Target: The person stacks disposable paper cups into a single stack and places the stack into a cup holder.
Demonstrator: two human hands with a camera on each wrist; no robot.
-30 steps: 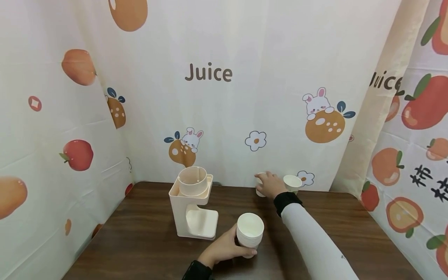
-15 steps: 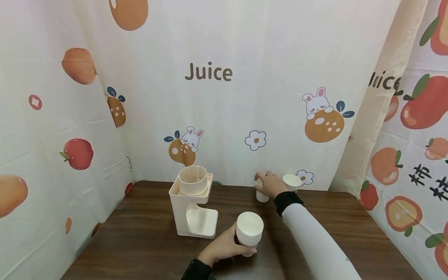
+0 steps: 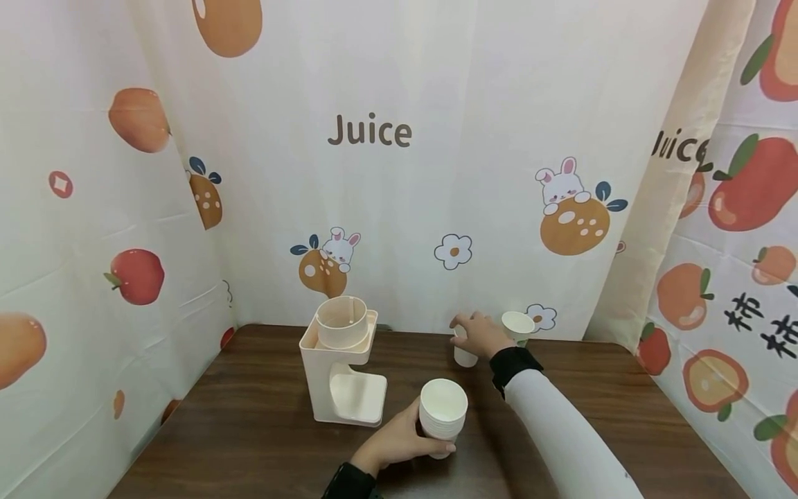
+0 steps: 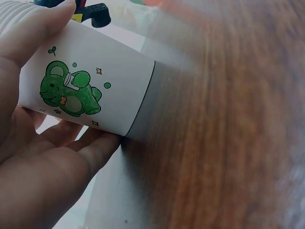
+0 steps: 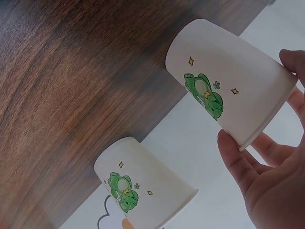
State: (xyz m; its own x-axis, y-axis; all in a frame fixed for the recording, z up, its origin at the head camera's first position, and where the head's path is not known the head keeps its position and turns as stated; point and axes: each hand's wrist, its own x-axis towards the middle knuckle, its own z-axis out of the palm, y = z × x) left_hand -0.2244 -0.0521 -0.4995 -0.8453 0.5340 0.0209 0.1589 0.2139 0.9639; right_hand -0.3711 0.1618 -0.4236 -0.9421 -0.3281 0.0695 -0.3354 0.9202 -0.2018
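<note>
My left hand (image 3: 394, 441) grips a stack of white paper cups (image 3: 444, 410) near the front middle of the table. A green bear print shows on the lowest cup (image 4: 76, 86) in the left wrist view. At the table's back, my right hand (image 3: 485, 337) holds a single paper cup (image 3: 465, 357) from above, thumb and fingers on opposite sides of its rim. That cup (image 5: 228, 78) stands upright in the right wrist view and bears the same print. Close to its right is a second upright paper cup (image 3: 518, 324), partly hidden by the right hand.
A cream juicer-like stand (image 3: 321, 384) with a round cup-shaped top (image 3: 342, 324) is on the brown wooden table (image 3: 249, 409), left of the stack. Printed fabric (image 3: 399, 194) hangs along the table's back and sides.
The cup in my right hand has come slightly forward, away from the back fabric, and the hand has lowered a little with it. My left hand and the stack stay in place.
</note>
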